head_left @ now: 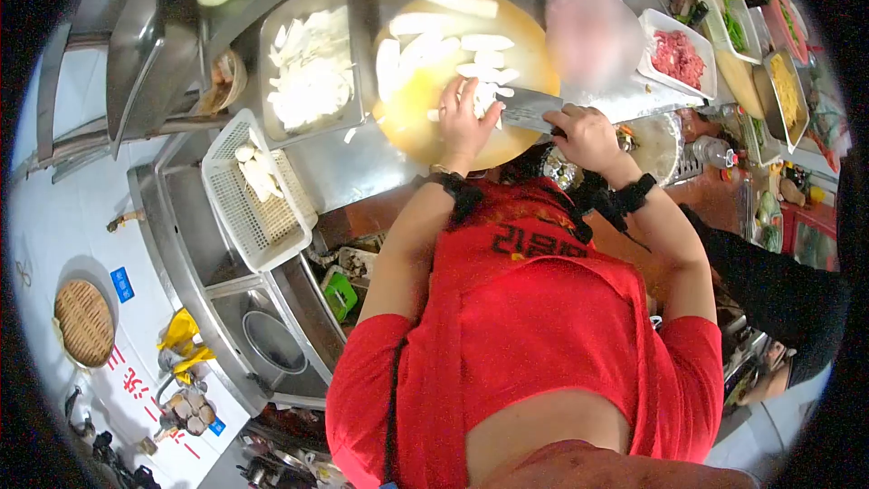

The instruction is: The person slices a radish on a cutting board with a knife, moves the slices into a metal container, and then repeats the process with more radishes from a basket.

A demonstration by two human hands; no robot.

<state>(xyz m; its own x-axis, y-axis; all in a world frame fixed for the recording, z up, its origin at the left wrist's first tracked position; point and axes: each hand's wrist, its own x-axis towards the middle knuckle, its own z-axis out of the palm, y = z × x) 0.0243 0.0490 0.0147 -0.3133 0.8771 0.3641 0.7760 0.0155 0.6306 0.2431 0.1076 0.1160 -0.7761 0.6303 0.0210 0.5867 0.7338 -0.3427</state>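
**White vegetable pieces [487, 72] pinned by the left hand, cleaver alongside**

White vegetable pieces lie on a round yellow cutting board [412, 104], directly under and just beyond the fingertips of the left hand [466, 118]. That hand's fingers are drawn together and bent down, pressing on the piece being held. More cut slices fan out past its knuckles and to its outer side.

The right hand [588, 136] is clamped around the handle of a cleaver [529, 109]. The blade runs from this hand straight across toward the left hand, its long axis crosswise to both forearms. Its far end sits just beside the left fingers, apparently touching the held piece. The vegetable therefore lies inward from the right hand, at the blade's tip end, and the left hand is much the nearer of the two to it.

Out past the left hand's outer side stands a metal tray [339, 0] heaped with more white slices. Nearer the body on that side is a white plastic basket [237, 217] with a few pieces in it. Beyond the right hand sits a white dish of minced meat [679, 59]. Another person's dark sleeve [778, 290] shows to the right of the right forearm.
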